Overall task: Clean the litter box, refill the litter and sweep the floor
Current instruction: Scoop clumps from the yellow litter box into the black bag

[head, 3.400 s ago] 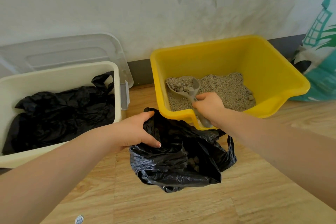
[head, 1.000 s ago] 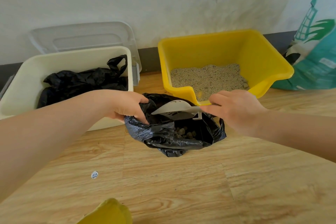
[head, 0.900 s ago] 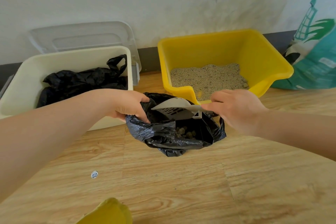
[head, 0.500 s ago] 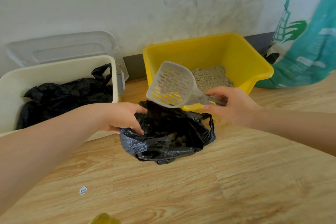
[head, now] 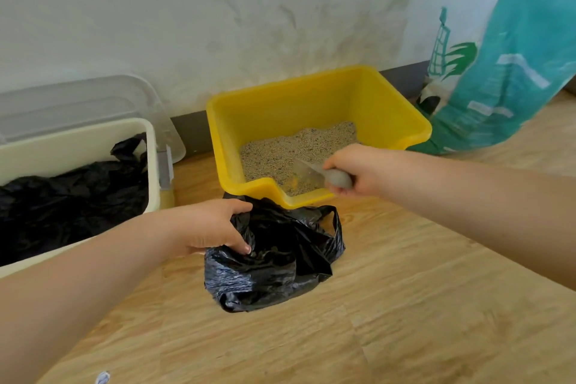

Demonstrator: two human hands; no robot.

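While right hand (head: 358,170) grips the grey plastic scoop (head: 314,173) (blurred), its blade sits in the yellow plastic litter box (head: 383,109).
Left hand (head: 208,226) pinches the crumpled black plastic bag (head: 274,262) rim on the wooden floor (head: 405,305).

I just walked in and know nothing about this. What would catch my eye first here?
The bright yellow litter box against the wall, part-filled with grey litter, stands out most. The right hand grips a grey scoop dipped into that litter at the box's low front edge. In front of it on the wooden floor, the left hand holds the rim of a crumpled black bag.
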